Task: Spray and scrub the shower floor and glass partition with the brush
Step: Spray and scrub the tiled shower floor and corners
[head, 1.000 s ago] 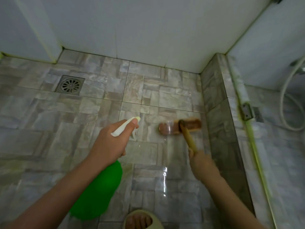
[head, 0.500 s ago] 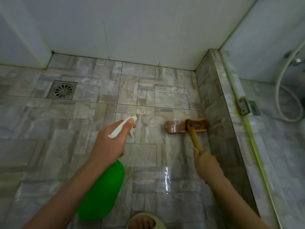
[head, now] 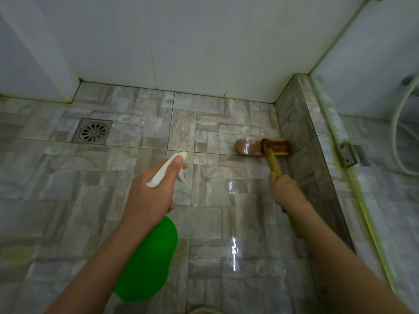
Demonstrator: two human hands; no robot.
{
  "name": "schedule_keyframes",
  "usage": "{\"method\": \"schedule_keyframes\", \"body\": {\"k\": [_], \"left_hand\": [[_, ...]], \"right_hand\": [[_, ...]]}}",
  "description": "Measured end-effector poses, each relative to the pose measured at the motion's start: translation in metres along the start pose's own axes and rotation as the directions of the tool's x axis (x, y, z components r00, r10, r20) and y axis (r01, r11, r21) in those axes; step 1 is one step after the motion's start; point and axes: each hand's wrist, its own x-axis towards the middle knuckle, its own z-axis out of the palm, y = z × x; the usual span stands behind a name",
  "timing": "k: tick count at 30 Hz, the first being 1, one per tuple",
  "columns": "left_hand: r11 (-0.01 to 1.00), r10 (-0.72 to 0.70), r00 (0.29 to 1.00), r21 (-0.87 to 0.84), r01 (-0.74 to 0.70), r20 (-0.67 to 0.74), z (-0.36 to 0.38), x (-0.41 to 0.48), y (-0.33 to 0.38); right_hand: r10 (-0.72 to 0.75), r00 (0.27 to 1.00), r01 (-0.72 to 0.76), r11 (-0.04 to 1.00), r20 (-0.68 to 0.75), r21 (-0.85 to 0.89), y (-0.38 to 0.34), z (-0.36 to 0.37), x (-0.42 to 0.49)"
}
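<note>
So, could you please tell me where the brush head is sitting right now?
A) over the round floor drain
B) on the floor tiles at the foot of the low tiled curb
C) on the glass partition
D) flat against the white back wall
B: the brush head lies on the floor tiles beside the low tiled curb, well away from the drain, and the right hand grips its handle.

A bathroom shower stall: glistening stone-patterned floor tiles [head: 68, 200] spread under the left hand [head: 152, 191] and right hand [head: 286, 189]. A round metal drain [head: 93, 132] sits ahead-left of the left hand. White wall tiles [head: 204, 53] rise beyond both. Right of the right hand, a tiled kerb [head: 301, 132] carries a hinged glass partition [head: 374, 64], with a shower hose [head: 399, 123] behind it.
</note>
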Motion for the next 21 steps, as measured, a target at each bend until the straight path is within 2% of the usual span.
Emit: {"method": "schedule_keyframes", "body": {"k": [4, 7, 9, 11, 14, 19, 21], "left_hand": [[1.000, -0.001, 1.000, 0.005, 0.001, -0.018, -0.004, 0.007, -0.005], [1.000, -0.003, 1.000, -0.003, 0.003, -0.021, -0.005, 0.011, -0.007], [1.000, -0.010, 0.999, -0.006, 0.009, -0.030, -0.006, 0.014, -0.009], [0.999, -0.017, 0.999, -0.029, 0.016, -0.049, -0.009, 0.017, -0.011], [0.999, -0.024, 0.998, -0.046, 0.021, -0.060, -0.013, 0.019, -0.010], [0.999, -0.039, 0.997, -0.036, 0.037, -0.060, -0.020, 0.023, -0.015], [0.999, -0.041, 0.997, -0.021, 0.040, -0.065, -0.023, 0.023, -0.018]], "right_hand": [[-0.119, 0.992, 0.123, 0.986, 0.043, -0.110, -0.069, -0.034, 0.067], [-0.131, 0.990, 0.136, 0.983, 0.049, -0.126, -0.108, -0.069, 0.113], [-0.112, 0.994, 0.113, 0.988, 0.010, -0.107, -0.108, -0.071, 0.115], [-0.180, 0.983, 0.175, 0.973, -0.020, -0.153, -0.088, -0.051, 0.097], [-0.203, 0.979, 0.201, 0.953, 0.017, -0.227, -0.063, -0.026, 0.066], [-0.189, 0.981, 0.195, 0.945, 0.050, -0.261, -0.120, -0.070, 0.109], [-0.144, 0.989, 0.149, 0.975, 0.042, -0.163, -0.129, -0.073, 0.108]]}}
